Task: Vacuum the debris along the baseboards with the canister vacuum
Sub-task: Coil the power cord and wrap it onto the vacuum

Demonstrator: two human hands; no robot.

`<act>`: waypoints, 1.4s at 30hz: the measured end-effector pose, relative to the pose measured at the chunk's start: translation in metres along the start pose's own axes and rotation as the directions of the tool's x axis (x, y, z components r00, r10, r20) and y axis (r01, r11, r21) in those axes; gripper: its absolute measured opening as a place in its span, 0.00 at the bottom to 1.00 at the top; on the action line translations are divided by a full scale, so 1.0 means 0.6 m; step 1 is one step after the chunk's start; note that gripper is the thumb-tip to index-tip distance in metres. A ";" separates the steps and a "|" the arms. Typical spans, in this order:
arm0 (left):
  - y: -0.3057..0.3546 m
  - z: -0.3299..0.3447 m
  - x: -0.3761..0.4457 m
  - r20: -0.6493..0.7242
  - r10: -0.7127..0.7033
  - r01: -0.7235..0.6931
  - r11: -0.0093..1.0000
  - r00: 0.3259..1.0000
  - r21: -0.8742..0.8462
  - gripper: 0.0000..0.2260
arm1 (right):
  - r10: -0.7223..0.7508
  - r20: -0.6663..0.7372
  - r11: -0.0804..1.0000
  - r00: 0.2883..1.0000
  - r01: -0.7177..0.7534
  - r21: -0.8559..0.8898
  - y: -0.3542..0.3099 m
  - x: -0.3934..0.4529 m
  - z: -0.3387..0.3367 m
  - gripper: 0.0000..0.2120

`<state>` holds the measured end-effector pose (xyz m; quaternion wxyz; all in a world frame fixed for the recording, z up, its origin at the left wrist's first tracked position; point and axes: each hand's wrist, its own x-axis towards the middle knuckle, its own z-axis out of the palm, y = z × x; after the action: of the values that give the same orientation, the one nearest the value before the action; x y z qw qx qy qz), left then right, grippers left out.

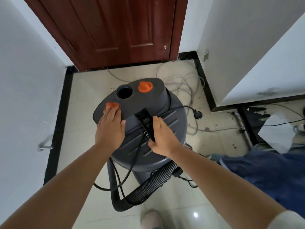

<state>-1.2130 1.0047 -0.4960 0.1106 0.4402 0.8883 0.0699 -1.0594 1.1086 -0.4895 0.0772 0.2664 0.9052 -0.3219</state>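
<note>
The canister vacuum sits mid-frame on the tiled floor, seen from above, its dark lid tilted toward the door at the top. Left hand lies flat on the lid at centre-left, fingers straight and together, tips touching the nearer orange knob — not curled round it, holding nothing. Right hand is just right of it, fingers and thumb curled round the black handle, thumb at the handle's lower end. The handle's long axis runs from upper left to lower right, roughly in line with the right forearm, so the right hand is the one placed to lift or drag. The power cord trails from under the handle down to the lower middle; its plug lies loose on the floor at right — apparently not plugged in. The ribbed hose curves off the lower side. Black baseboard runs along the left wall, nearer the left hand; another at right, with specks of debris and tangled grey cables beside it. Judgement: still setup, no suction begun.
</note>
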 end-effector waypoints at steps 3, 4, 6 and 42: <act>-0.028 -0.020 0.059 0.039 0.005 -0.007 0.998 0.999 0.057 0.23 | 0.006 -0.009 1.000 1.000 -0.006 0.010 -0.015 0.062 -0.014 0.39; -0.036 -0.028 0.080 0.053 0.005 -0.009 0.997 0.999 0.071 0.23 | 0.006 -0.017 1.000 1.000 -0.006 0.013 -0.018 0.082 -0.020 0.39; -0.046 -0.042 0.118 0.070 0.000 -0.007 0.996 0.998 0.092 0.23 | 0.005 -0.037 1.000 0.999 -0.004 0.023 -0.023 0.117 -0.032 0.39; 0.536 0.138 0.035 0.115 0.353 -0.357 0.934 0.928 0.009 0.29 | -0.083 0.249 0.843 0.965 0.201 -0.499 0.519 -0.103 -0.366 0.32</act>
<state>-0.9575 1.2177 -0.5073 0.1392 0.5984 0.7874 0.0506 -0.8346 1.4218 -0.4676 0.2205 0.1305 0.9617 -0.0972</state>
